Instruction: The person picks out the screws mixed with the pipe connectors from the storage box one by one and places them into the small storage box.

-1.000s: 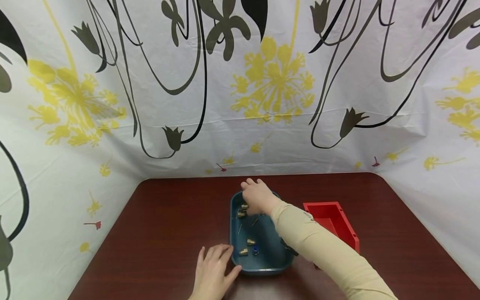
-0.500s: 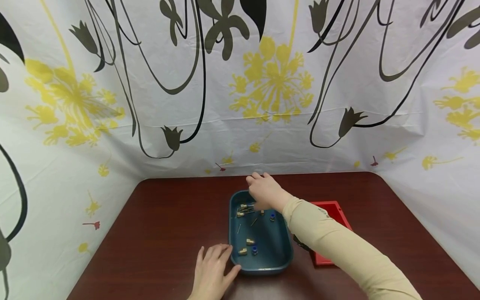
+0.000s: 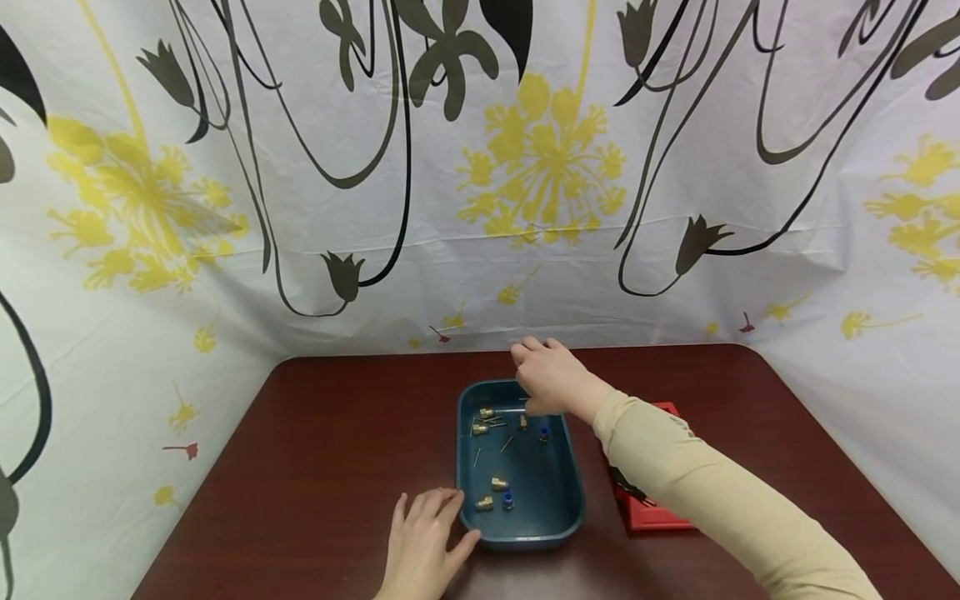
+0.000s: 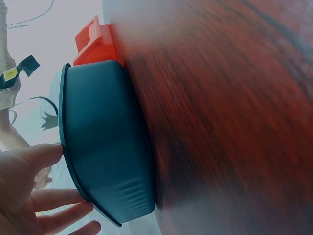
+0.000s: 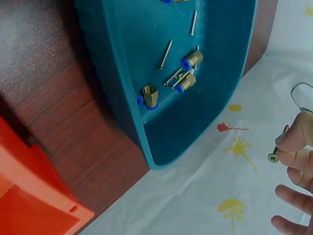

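My right hand (image 3: 553,377) is raised over the far right end of a blue-green tray (image 3: 547,479). In the right wrist view, its thumb and index finger pinch a small cross-head screw (image 5: 274,156), head pointing down and outward. The other fingers are spread apart from it. My left hand (image 3: 425,542) rests at the tray's near left corner, thumb and fingertips touching the rim with fingers mostly extended. Inside the tray lie several brass fittings (image 5: 150,96) with blue collars, along with several loose screws (image 5: 167,54), most of them toward the far end.
A red open bin (image 3: 660,518) stands right of the tray on the dark wood table (image 3: 360,442), partly hidden under my right sleeve (image 3: 697,475). A white curtain (image 3: 420,208) with printed flowers hangs behind the table.
My right hand has moved from over the tray's far end toward the right, with the sleeve covering more of the red bin. The left hand stays at the tray's corner.
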Tool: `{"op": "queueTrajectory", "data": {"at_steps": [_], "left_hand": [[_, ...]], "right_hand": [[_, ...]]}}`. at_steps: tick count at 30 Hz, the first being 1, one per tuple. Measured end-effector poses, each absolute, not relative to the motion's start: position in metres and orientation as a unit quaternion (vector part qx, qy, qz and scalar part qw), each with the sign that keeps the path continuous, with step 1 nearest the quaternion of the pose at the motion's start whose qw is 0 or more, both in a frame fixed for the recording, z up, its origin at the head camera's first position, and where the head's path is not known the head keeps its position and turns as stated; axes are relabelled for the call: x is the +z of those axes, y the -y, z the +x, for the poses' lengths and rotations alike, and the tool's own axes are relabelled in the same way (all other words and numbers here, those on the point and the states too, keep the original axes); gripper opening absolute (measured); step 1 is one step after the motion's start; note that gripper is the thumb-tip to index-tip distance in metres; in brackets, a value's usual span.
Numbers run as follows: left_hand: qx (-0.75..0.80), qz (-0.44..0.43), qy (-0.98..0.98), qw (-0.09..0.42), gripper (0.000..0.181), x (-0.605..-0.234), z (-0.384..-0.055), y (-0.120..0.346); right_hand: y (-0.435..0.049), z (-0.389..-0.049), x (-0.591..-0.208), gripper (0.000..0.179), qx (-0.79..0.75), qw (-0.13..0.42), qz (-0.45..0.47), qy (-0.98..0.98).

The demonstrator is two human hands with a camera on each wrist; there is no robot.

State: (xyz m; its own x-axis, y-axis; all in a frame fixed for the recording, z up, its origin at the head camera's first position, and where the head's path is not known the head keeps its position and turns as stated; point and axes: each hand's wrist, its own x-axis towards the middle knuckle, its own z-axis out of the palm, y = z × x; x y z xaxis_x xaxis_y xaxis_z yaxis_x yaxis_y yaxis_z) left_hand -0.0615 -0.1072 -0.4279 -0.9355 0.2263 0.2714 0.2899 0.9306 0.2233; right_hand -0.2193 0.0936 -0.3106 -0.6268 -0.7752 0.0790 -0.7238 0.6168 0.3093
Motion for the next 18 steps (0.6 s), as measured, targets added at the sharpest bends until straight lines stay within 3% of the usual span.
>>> {"op": "queueTrajectory", "data": {"at_steps": [18], "left_hand": [[-0.127,-0.133,0.975,0.123,0.044,-0.426,-0.061,0.108]], "right_hand": [[-0.14,-0.214,-0.304,0.033,-0.062,0.16,0.431,0.886]]}}
